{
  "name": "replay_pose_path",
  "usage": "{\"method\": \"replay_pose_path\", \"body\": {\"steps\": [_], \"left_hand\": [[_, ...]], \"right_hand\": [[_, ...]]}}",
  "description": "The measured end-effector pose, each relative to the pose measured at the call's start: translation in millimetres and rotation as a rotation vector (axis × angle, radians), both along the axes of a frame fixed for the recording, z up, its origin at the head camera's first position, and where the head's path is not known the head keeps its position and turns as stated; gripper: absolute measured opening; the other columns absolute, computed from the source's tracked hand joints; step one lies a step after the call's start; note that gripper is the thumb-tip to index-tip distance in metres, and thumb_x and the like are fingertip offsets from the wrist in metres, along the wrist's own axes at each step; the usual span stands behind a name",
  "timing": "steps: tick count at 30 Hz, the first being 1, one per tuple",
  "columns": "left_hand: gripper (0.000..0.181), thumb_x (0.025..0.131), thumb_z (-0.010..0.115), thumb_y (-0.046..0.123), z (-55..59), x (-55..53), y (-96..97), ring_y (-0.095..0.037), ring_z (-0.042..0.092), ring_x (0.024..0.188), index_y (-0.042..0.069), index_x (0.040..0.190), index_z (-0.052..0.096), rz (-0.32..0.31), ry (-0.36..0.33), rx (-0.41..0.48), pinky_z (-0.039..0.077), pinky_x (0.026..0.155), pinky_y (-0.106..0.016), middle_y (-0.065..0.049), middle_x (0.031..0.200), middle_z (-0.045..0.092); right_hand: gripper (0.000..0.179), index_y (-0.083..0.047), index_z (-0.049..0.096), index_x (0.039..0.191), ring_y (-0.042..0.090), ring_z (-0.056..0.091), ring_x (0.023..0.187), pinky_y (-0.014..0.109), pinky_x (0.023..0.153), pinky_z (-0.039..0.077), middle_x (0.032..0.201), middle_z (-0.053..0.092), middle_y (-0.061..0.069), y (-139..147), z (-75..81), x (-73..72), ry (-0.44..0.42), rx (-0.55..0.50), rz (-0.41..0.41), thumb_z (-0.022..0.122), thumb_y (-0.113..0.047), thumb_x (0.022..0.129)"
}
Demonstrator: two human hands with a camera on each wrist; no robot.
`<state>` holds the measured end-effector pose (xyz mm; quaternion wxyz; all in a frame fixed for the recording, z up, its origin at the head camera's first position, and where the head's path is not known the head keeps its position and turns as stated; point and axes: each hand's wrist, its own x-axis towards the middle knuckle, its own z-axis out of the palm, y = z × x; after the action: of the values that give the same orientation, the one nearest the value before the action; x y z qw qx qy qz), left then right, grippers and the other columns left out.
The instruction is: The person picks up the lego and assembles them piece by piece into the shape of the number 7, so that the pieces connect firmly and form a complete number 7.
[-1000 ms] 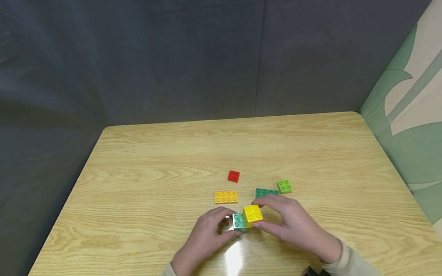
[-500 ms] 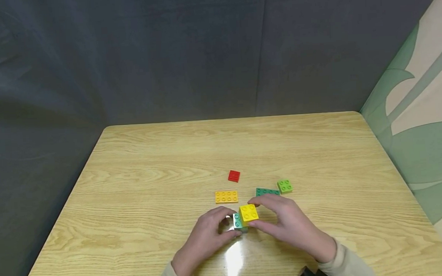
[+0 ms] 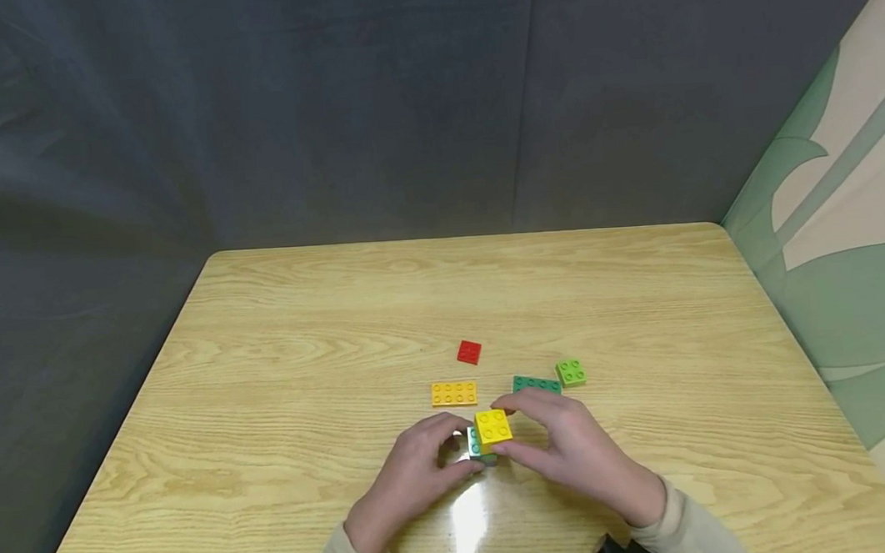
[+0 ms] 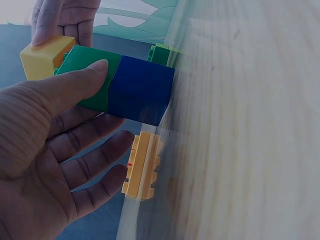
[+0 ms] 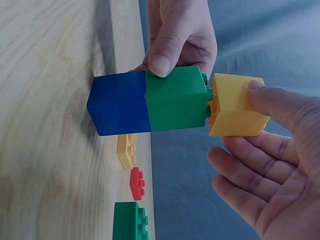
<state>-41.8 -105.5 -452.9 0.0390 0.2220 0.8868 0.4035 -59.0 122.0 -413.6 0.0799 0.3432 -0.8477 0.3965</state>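
My left hand grips a green brick, thumb on one side and fingers on the other. Under that brick, joined to it, is a blue brick whose base is at the tabletop. A yellow brick is pinched between the thumb and fingers of my right hand. In the right wrist view it is at the green brick's studs, slightly tilted, with some studs still showing between the two. From the head view, the yellow brick covers much of the green one, and the blue brick is hidden.
On the wooden table, beyond my hands, lie a long orange-yellow brick, a small red brick, a long dark green brick and a light green brick. A dark curtain hangs behind the table.
My right hand has moved left with the yellow brick, from beside the green brick to over it. The left hand has stayed in place, holding the green brick.
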Motion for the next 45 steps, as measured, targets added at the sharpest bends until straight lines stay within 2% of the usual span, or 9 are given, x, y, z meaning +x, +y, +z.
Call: {"method": "replay_pose_path", "body": {"steps": [11, 23, 32, 41, 45], "left_hand": [[0.035, 0.082, 0.080, 0.027, 0.4, 0.5, -0.6, -0.011, 0.059, 0.086, 0.018, 0.112, 0.066, 0.001, -0.004, -0.012, 0.051, 0.077, -0.024, 0.013, 0.100, 0.062], [0.034, 0.080, 0.081, 0.028, 1.5, 1.4, 0.3, -0.013, 0.058, 0.084, 0.019, 0.109, 0.066, 0.005, 0.021, -0.009, 0.050, 0.075, -0.023, 0.014, 0.096, 0.061], [0.034, 0.081, 0.081, 0.029, 0.4, 0.7, -0.1, -0.013, 0.058, 0.084, 0.019, 0.110, 0.066, 0.003, 0.015, -0.007, 0.049, 0.075, -0.022, 0.009, 0.096, 0.062], [0.033, 0.081, 0.080, 0.031, 0.6, 0.7, -0.2, -0.012, 0.058, 0.085, 0.020, 0.110, 0.066, 0.005, 0.012, -0.003, 0.049, 0.075, -0.023, 0.011, 0.096, 0.062], [0.032, 0.082, 0.080, 0.032, 0.9, 0.1, -0.2, -0.012, 0.057, 0.084, 0.020, 0.108, 0.066, 0.008, 0.010, -0.009, 0.049, 0.075, -0.023, 0.009, 0.095, 0.063]], "right_hand": [[0.039, -0.009, 0.068, 0.111, 0.011, 0.064, 0.095, 0.034, 0.081, 0.056, 0.106, 0.069, -0.006, -3.1, -2.6, 0.3, 0.006, 0.000, -0.006, 0.082, -0.027, 0.079], [0.036, -0.013, 0.067, 0.112, 0.013, 0.065, 0.096, 0.033, 0.082, 0.055, 0.107, 0.068, -0.007, -4.7, -5.7, -0.2, 0.020, -0.022, 0.018, 0.081, -0.025, 0.080], [0.035, -0.015, 0.068, 0.112, 0.011, 0.064, 0.098, 0.034, 0.084, 0.055, 0.108, 0.068, -0.008, -6.4, -7.0, -1.2, -0.015, -0.030, 0.030, 0.080, -0.025, 0.082], [0.034, -0.014, 0.067, 0.113, 0.014, 0.064, 0.102, 0.036, 0.087, 0.054, 0.110, 0.069, -0.005, -8.0, -10.6, -0.9, -0.045, -0.019, 0.041, 0.078, -0.027, 0.083], [0.033, -0.013, 0.067, 0.112, 0.015, 0.064, 0.103, 0.036, 0.088, 0.054, 0.111, 0.069, -0.004, -8.6, -11.0, -0.1, -0.052, -0.019, 0.048, 0.078, -0.026, 0.084]]}}
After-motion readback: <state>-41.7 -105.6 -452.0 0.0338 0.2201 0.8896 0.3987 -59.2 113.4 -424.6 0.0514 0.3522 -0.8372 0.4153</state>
